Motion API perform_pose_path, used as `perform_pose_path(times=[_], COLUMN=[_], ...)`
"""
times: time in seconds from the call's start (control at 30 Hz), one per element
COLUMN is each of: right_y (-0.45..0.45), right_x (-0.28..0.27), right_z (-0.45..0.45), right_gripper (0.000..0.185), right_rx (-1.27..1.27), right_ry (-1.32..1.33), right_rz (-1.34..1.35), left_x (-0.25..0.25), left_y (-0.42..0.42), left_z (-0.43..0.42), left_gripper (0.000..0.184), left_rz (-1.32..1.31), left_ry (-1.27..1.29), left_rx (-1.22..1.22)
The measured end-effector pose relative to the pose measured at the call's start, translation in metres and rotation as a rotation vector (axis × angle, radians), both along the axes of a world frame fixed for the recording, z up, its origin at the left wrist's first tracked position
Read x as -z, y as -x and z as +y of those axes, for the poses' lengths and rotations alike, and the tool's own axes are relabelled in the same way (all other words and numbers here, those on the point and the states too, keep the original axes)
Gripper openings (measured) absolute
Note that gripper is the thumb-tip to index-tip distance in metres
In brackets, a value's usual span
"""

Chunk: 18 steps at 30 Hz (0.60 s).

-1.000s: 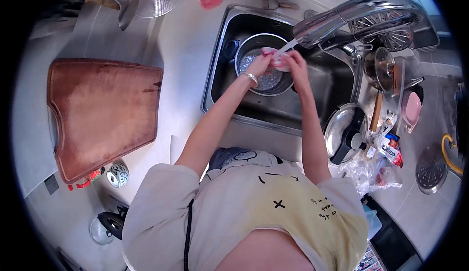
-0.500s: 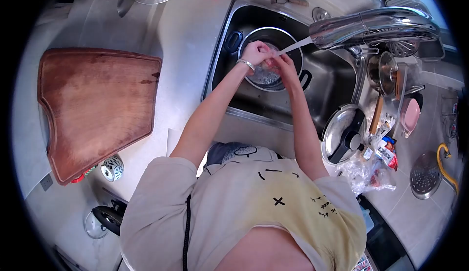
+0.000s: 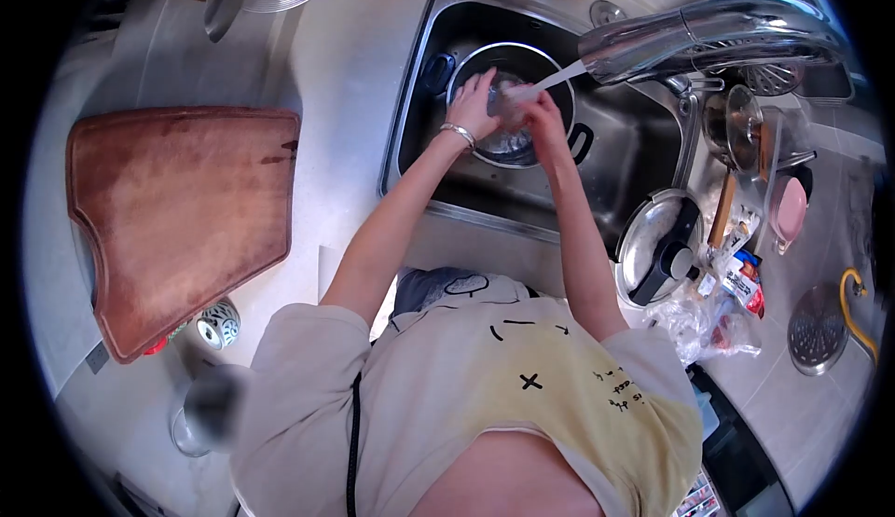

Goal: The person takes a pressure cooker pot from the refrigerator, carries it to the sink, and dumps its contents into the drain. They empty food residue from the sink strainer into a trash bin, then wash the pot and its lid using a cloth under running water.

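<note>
Likely rinsing over the pot (image 3: 522, 58). Your left hand (image 3: 474, 109) has splayed fingers, right hand (image 3: 543, 124) curled, can't tell its grip. Next: both under the stream (image 3: 559, 76)

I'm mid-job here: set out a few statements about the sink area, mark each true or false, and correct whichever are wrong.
1. The pot stands inside the sink. True.
2. The faucet is shut off. False: water streams from the faucet.
3. The left hand and the right hand are at the pot. True.
4. The cutting board lies right of the sink. False: the cutting board lies left of it.
5. The steel lid is off the pot. True.
</note>
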State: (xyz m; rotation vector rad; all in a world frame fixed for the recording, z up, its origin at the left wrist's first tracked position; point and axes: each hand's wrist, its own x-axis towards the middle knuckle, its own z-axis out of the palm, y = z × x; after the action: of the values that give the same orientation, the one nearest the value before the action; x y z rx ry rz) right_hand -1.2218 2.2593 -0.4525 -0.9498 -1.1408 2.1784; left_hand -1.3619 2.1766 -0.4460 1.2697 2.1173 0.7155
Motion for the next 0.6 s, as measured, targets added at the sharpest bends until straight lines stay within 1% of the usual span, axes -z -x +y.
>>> perform_pose_path(times=[0.07,0.1,0.13,0.2,0.27,0.3,0.4,0.43,0.47,0.53,0.57,0.6], right_y=[0.004,0.003,-0.007,-0.021,-0.033,-0.036,-0.049,-0.050,-0.052,-0.055,-0.056,-0.057], right_x=[-0.005,-0.007,-0.012,-0.026,-0.013,-0.011,-0.003,-0.012,-0.021,0.002,0.011,0.009], right_z=[-0.008,-0.008,-0.002,0.010,0.019,0.021,0.022,0.023,0.023,0.022,0.018,0.014], right_gripper=[0.028,0.027,0.023,0.023,0.024,0.024,0.026,0.026,0.027,0.029,0.023,0.025], right_rx=[-0.137,-0.137,-0.184,-0.170,-0.159,-0.154,-0.264,-0.345,-0.400,-0.439,-0.427,-0.398], right_ry=[-0.242,-0.332,-0.521,-0.831,-0.741,-0.689,-0.538,-0.480,-0.495,-0.601,-0.593,-0.596], right_rz=[-0.134,-0.087,-0.231,-0.468,-0.455,-0.448,-0.357,-0.373,-0.436,-0.398,-0.404,-0.384], left_x=[0.010,-0.004,-0.004,-0.005,0.018,0.013,-0.003,-0.008,-0.014,-0.016,-0.018,-0.018], left_y=[0.001,-0.001,0.004,0.007,0.007,0.003,-0.011,-0.018,-0.018,-0.017,-0.015,-0.012], left_z=[0.011,0.013,0.019,0.022,0.025,0.025,0.023,0.024,0.024,0.025,0.023,0.019], left_gripper=[0.058,0.052,0.040,0.027,0.025,0.025,0.025,0.024,0.024,0.024,0.022,0.021], left_rz=[0.018,0.098,-0.048,-0.268,-0.450,-0.543,-0.401,-0.429,-0.255,-0.201,-0.152,-0.116], left_ry=[-0.306,-0.084,0.061,0.065,-0.138,-0.231,-0.218,-0.261,-0.184,-0.134,-0.160,-0.212], left_rx=[0.135,0.243,0.327,0.194,0.126,0.090,0.079,0.056,0.086,0.109,0.137,0.180])
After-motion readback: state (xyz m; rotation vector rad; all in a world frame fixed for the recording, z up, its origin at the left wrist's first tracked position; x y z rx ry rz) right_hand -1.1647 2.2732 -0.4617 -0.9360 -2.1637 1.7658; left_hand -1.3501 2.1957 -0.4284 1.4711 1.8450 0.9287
